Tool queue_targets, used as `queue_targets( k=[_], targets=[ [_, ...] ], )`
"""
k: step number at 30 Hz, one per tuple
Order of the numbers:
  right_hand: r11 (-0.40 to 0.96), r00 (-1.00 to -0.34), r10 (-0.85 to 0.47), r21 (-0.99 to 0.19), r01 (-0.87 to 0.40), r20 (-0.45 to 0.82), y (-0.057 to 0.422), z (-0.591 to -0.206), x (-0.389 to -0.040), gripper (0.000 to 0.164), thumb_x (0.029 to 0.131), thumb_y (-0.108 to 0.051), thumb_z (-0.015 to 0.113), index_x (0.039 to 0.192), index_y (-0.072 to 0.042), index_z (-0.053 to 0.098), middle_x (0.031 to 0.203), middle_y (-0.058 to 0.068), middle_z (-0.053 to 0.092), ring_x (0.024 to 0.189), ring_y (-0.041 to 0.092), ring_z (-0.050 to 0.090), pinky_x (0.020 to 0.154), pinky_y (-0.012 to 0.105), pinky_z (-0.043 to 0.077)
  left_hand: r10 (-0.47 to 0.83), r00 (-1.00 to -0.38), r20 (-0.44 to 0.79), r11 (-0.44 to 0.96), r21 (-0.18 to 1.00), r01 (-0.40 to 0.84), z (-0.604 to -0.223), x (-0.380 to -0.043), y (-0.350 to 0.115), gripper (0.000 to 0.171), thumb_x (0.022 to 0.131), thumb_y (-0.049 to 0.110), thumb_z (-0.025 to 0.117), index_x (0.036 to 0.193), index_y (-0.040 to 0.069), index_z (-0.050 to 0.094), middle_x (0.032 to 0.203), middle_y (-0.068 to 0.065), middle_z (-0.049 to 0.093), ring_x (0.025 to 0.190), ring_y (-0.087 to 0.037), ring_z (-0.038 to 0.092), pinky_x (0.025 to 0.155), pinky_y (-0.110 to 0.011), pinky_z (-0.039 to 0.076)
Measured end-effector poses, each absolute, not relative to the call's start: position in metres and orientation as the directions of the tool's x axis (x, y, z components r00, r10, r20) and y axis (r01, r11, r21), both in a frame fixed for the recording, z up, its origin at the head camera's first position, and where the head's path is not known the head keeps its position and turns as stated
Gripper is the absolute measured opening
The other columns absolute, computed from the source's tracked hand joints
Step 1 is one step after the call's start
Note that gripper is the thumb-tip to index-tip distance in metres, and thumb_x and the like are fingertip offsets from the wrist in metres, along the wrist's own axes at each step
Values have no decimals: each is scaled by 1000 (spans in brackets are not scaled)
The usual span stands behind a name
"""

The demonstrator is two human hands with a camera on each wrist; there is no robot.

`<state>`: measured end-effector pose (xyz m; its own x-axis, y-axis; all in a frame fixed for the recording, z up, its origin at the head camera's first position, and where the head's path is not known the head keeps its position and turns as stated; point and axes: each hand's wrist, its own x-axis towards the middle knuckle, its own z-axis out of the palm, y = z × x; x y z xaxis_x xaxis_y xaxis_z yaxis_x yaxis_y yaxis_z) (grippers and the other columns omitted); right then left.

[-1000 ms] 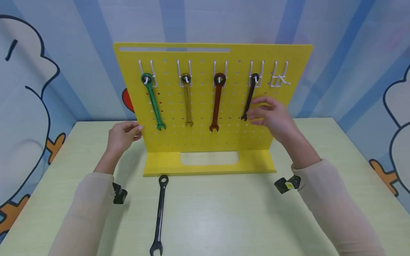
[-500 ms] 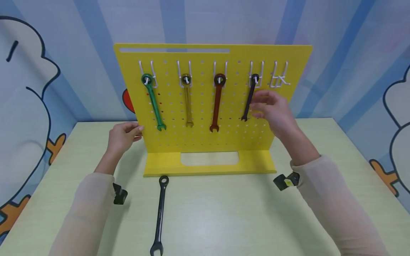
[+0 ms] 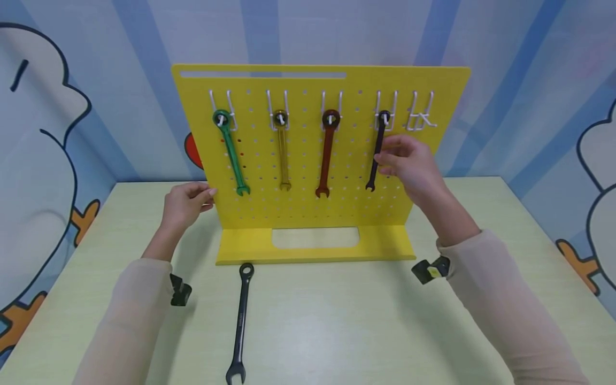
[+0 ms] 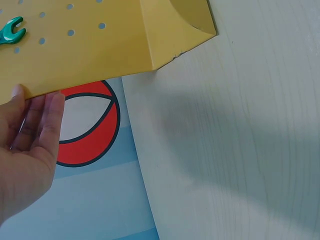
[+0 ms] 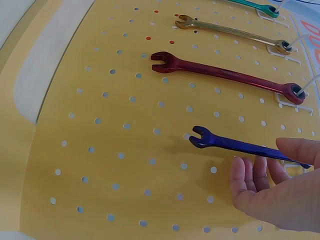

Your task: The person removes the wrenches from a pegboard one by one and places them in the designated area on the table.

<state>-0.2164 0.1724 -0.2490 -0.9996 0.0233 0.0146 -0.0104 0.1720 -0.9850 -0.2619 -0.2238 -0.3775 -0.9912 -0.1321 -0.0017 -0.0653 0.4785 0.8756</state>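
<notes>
Blue wrench (image 5: 242,147) hangs on the yellow pegboard (image 3: 409,77), fourth hook from the board's left edge, upper half, toward the top right corner. Slim shaft, round ring end up on the hook prong, forked end down and leaning slightly toward the board's left edge. Reads deep blue from the right wrist, near-black with a purple cast from the head. Slimmer than the red one.

Right hand (image 3: 409,163): thumb over the blue wrench's shaft, fingers curled on the other side, so it's gripping it around mid-shaft; can't tell how firmly. Left hand (image 3: 185,206): pinching the board's left edge below mid-height, thumb on the front face, fingers behind.

Others on the board, from the left edge: green wrench (image 3: 231,152), gold wrench (image 3: 283,155), red wrench (image 3: 327,152), same ring-up hang. Green tilts, forked end toward the right edge; gold close to vertical; red leans slightly left. Fifth white hook (image 3: 427,117) sits just beside the blue wrench, nearest the right edge.

Black wrench (image 3: 241,323) lies on the table (image 3: 337,321), ring end by the board base's front edge near its left corner, fork toward the table's near edge.
</notes>
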Motion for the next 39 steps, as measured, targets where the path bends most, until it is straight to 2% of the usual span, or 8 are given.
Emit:
queue_targets(
  k=[5,9,17,23,25,30,31,39],
  targets=[
    [200,-999,24,-980,-26,31,172,-249,-216,11,91,1,52,101,4,52,94,5,51,88,15,54,80,29,51,-125,-992,-3,489,870,-64,-359,-247,-214,37,86,28,60,110,0,62,102,-15,62,86,-22,61,74,-28,54],
    [210,-999,16,-977,-46,50,172,-249,-215,7,91,1,53,98,3,52,93,5,52,86,16,55,78,30,52,-128,-992,-16,526,847,-81,-348,-239,-206,37,91,26,54,114,-2,59,108,-19,59,94,-27,60,80,-31,52],
    [211,-997,-23,-974,-81,78,174,-248,-213,8,90,3,53,97,3,53,89,5,55,81,16,56,75,30,52,-164,-986,-29,476,873,-105,-393,-275,-230,44,83,40,59,111,7,63,103,-8,62,86,-17,62,73,-27,54],
    [243,-996,-44,-966,-92,84,176,-247,-210,8,90,3,53,97,4,53,90,5,57,81,17,58,76,32,53,-133,-991,-33,504,858,-96,-356,-246,-211,43,89,32,56,116,0,59,109,-17,60,93,-26,60,79,-32,52],
    [255,-996,-47,-963,-91,81,177,-247,-208,8,90,2,54,97,4,53,90,5,57,82,18,58,76,32,53,-138,-990,-30,504,858,-96,-350,-240,-207,41,89,31,55,115,0,59,109,-16,60,93,-26,60,79,-31,52],
    [285,-995,-57,-954,-89,76,178,-246,-203,9,90,0,55,98,3,53,91,5,57,83,19,58,76,33,53,-139,-990,-26,517,851,-95,-348,-239,-206,38,90,28,54,115,-1,59,109,-16,60,94,-26,60,80,-28,51],
    [290,-995,-61,-953,-89,75,178,-246,-203,9,90,0,55,98,3,53,91,5,57,83,19,58,77,33,53,-127,-991,-30,527,845,-93,-345,-237,-205,37,92,25,53,117,-3,57,112,-19,58,97,-29,59,82,-31,50],
    [261,-991,-96,-959,-114,92,180,-245,-198,7,89,3,55,95,4,53,86,5,59,77,19,59,72,31,53,-140,-990,-17,512,855,-87,-348,-238,-206,36,90,26,55,112,-2,60,106,-17,60,92,-26,61,77,-30,53]
  ],
)
